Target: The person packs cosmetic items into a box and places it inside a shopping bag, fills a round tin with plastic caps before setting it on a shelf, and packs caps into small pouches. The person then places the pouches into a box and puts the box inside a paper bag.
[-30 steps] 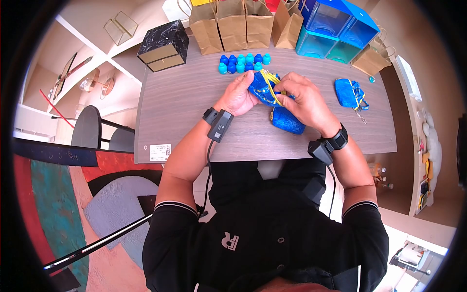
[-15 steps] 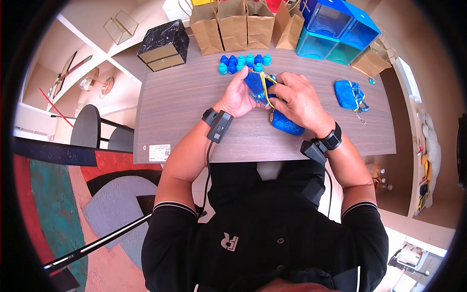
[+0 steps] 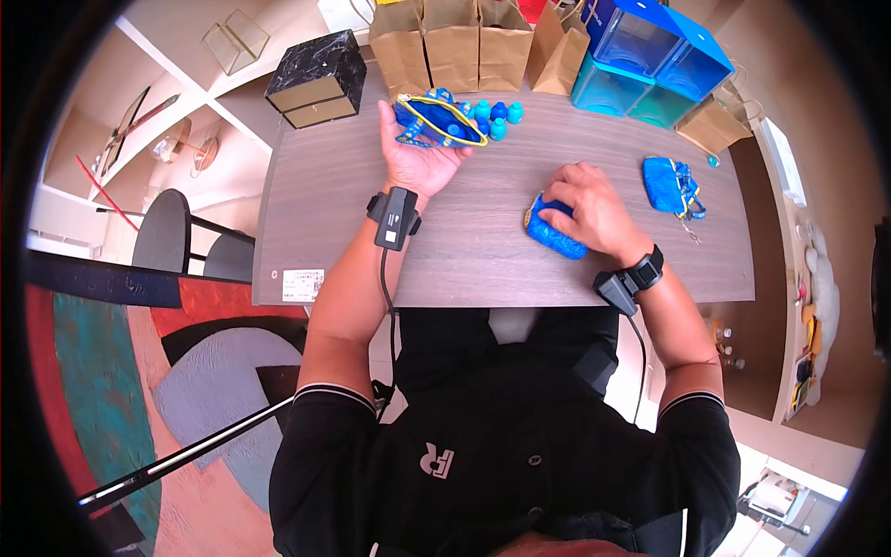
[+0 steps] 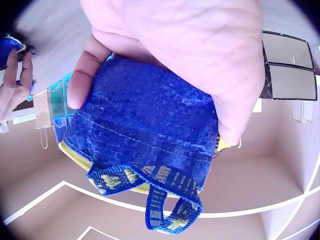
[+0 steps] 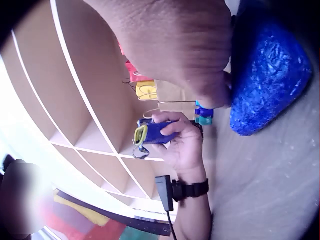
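Note:
My left hand (image 3: 422,167) holds a small blue pouch (image 4: 150,110) from beneath, thumb on one side and fingers on the other. Its yellow-edged zip mouth (image 3: 436,121) gapes, showing the dark blue inside with a rounded blue thing in it. Woven blue-and-yellow handles (image 4: 172,195) dangle from its rim. Lower on the desk, my right hand (image 3: 589,209) grips a second blue pouch (image 3: 557,239), fingers over its top and thumb at its near side. That pouch's crinkly blue surface (image 5: 272,70) fills the right of the right wrist view.
Several blue and teal bottle-shaped pieces (image 3: 498,113) stand behind the held pouch, which hides some. A third blue pouch (image 3: 664,184) with handles and a chain lies at right. Along the back are paper bags (image 3: 452,56), a black marbled box (image 3: 320,79) and teal drawers (image 3: 608,85).
My left hand has carried its pouch left and toward the back, tilting the mouth into view. The right hand has let go of that pouch and come down onto the second one.

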The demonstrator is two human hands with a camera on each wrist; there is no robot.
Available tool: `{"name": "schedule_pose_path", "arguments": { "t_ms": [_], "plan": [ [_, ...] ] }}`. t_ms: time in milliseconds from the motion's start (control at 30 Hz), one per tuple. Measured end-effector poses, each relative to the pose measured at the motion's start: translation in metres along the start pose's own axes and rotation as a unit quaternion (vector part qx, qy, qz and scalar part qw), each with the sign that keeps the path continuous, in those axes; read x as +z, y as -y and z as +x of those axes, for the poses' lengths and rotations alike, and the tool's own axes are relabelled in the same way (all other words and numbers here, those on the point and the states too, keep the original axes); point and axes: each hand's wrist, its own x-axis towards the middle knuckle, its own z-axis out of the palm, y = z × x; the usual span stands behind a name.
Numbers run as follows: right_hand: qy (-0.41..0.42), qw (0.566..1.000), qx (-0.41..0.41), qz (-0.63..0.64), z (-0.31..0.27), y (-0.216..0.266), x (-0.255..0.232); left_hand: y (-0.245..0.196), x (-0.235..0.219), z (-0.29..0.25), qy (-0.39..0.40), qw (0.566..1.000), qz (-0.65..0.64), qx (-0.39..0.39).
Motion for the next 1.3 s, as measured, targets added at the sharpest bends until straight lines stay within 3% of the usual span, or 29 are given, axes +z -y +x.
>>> {"name": "schedule_pose_path", "arguments": {
  "t_ms": [367, 433, 467, 567, 633, 800, 900, 967, 1000, 1033, 1100, 1167, 1233, 1300],
  "plan": [
    [-0.060, 0.994, 0.077, -0.043, 0.097, -0.017, 0.031, -0.008, -0.008, 0.005, -0.043, 0.999, 0.001, 0.025],
    [-0.028, 0.995, 0.077, -0.052, 0.106, -0.020, 0.034, -0.006, -0.003, 0.003, -0.070, 0.997, -0.005, 0.037],
    [0.003, 0.995, 0.080, -0.062, 0.110, -0.021, 0.036, -0.005, -0.001, 0.002, -0.074, 0.997, -0.001, 0.039],
    [0.002, 0.997, 0.063, -0.042, 0.111, -0.030, 0.041, -0.005, -0.001, 0.003, -0.081, 0.996, -0.011, 0.044],
    [-0.007, 0.998, 0.057, -0.028, 0.106, -0.039, 0.043, -0.005, -0.007, 0.002, -0.040, 0.999, 0.012, 0.020],
    [-0.004, 0.998, 0.069, 0.000, 0.097, -0.034, 0.032, 0.000, -0.001, 0.002, -0.063, 0.996, 0.046, 0.038],
    [-0.060, 0.997, 0.047, 0.030, 0.091, -0.023, 0.021, -0.001, 0.005, 0.001, -0.057, 0.993, 0.095, 0.045],
    [-0.173, 0.972, 0.089, 0.134, 0.085, 0.001, -0.003, 0.001, 0.007, 0.002, -0.070, 0.987, 0.139, 0.051],
    [-0.170, 0.972, 0.088, 0.135, 0.084, 0.015, -0.016, 0.003, 0.006, 0.002, -0.091, 0.986, 0.127, 0.058],
    [-0.201, 0.965, 0.061, 0.160, 0.083, 0.031, -0.030, 0.003, 0.003, 0.001, -0.094, 0.986, 0.125, 0.056],
    [-0.236, 0.953, 0.041, 0.184, 0.086, 0.048, -0.040, 0.002, -0.007, 0.001, 0.002, 0.985, 0.172, 0.027],
    [-0.208, 0.968, -0.036, 0.136, 0.093, 0.057, -0.041, 0.007, -0.004, 0.002, -0.003, 0.986, 0.166, 0.021],
    [-0.195, 0.976, -0.053, 0.083, 0.101, 0.057, -0.032, 0.011, 0.008, -0.001, -0.045, 0.983, 0.176, 0.041],
    [-0.172, 0.982, -0.068, 0.031, 0.109, 0.056, -0.022, 0.009, 0.004, -0.002, -0.038, 0.981, 0.187, 0.037]
  ]
}}
